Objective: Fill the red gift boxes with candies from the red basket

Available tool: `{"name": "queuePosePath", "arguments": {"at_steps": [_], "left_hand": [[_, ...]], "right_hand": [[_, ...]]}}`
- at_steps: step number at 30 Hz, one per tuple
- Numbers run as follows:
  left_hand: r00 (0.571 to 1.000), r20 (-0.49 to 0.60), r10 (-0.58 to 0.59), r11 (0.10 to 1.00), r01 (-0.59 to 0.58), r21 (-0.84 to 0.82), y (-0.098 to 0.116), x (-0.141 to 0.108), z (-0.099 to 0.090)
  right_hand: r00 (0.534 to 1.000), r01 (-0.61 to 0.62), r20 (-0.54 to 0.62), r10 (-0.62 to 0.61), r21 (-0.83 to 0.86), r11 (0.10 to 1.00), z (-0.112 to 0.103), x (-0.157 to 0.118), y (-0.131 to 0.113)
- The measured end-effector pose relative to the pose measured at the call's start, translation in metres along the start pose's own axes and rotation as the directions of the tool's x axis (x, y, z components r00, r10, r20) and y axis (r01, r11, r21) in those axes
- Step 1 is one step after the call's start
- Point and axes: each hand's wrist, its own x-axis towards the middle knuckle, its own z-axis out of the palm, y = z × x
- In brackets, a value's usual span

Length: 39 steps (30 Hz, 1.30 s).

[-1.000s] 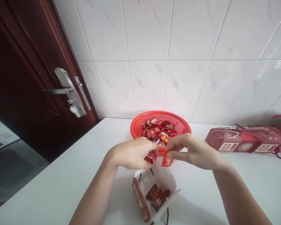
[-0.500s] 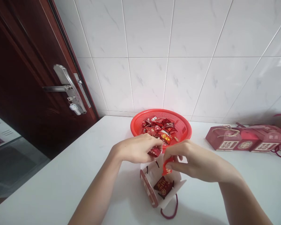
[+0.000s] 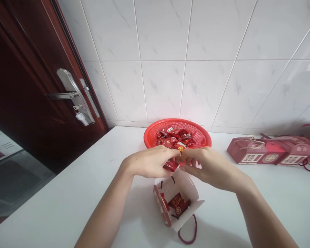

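Note:
My left hand (image 3: 152, 161) is closed around a red wrapped candy (image 3: 170, 166), with white lettering showing below its fingers. My right hand (image 3: 206, 168) meets it from the right, its fingertips bent in at the left hand's fingers; whether they grip a candy is hidden. Just below both hands stands an open gift box (image 3: 188, 184), white inside, with a dark red cord handle (image 3: 188, 241) at the front. Inside lie a dark red candy (image 3: 179, 204) with gold print and a brighter red one by the left wall. Behind the hands, a red plastic basket (image 3: 203, 137) holds several wrapped candies (image 3: 175, 134).
Several closed red gift boxes (image 3: 271, 151) with cord handles stand in a row at the right, near the tiled wall (image 3: 165, 89). The white table (image 3: 98, 165) extends to the left, toward a dark wooden door (image 3: 26, 69) with a metal handle.
My right hand has let go of a bright red candy, and a red one now shows by the box's left wall. That hand has moved up and left to my left hand.

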Motion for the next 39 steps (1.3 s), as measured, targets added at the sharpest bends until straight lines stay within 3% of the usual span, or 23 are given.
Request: {"name": "queuePosePath", "arguments": {"at_steps": [3, 7, 12, 16, 20, 26, 33, 35, 39], "left_hand": [[0.996, -0.09, -0.016, 0.995, 0.007, -0.098, -0.001, -0.002, 0.0], [0.978, -0.203, 0.054, 0.956, -0.11, -0.273, -0.001, -0.004, 0.001], [0.984, -0.155, 0.093, 0.928, -0.142, -0.345, -0.001, -0.002, 0.002], [0.982, -0.126, 0.14, 0.907, -0.178, -0.381, -0.002, 0.0, 0.002], [0.99, -0.066, 0.122, 0.925, -0.137, -0.354, -0.004, 0.001, 0.002], [0.998, 0.044, 0.055, 0.978, -0.045, -0.201, -0.01, -0.004, -0.006], [0.998, -0.058, -0.027, 0.997, 0.022, -0.08, -0.016, -0.015, -0.012], [0.997, -0.079, -0.021, 0.997, 0.015, -0.08, -0.015, -0.016, -0.012], [0.993, -0.122, 0.008, 0.986, -0.028, -0.165, -0.011, -0.014, -0.01]], "right_hand": [[0.998, -0.016, -0.067, 0.018, 0.038, 0.999, 0.001, 0.003, 0.0], [0.989, 0.067, -0.138, -0.045, 0.158, 0.985, 0.002, 0.003, -0.002], [0.947, 0.265, -0.249, -0.204, 0.245, 0.933, 0.006, 0.002, -0.002], [0.92, 0.339, -0.284, -0.27, 0.233, 0.911, 0.01, 0.005, -0.002], [0.886, 0.415, -0.313, -0.342, 0.21, 0.885, 0.006, 0.004, -0.001], [0.93, 0.302, -0.28, -0.24, 0.205, 0.931, -0.017, -0.011, 0.004], [0.971, 0.229, 0.062, -0.231, 0.034, 0.973, -0.004, -0.003, 0.004], [0.979, 0.191, 0.065, -0.191, 0.005, 0.982, 0.002, 0.002, 0.005], [0.982, 0.18, -0.071, -0.178, 0.031, 0.983, 0.006, 0.004, 0.004]]}}
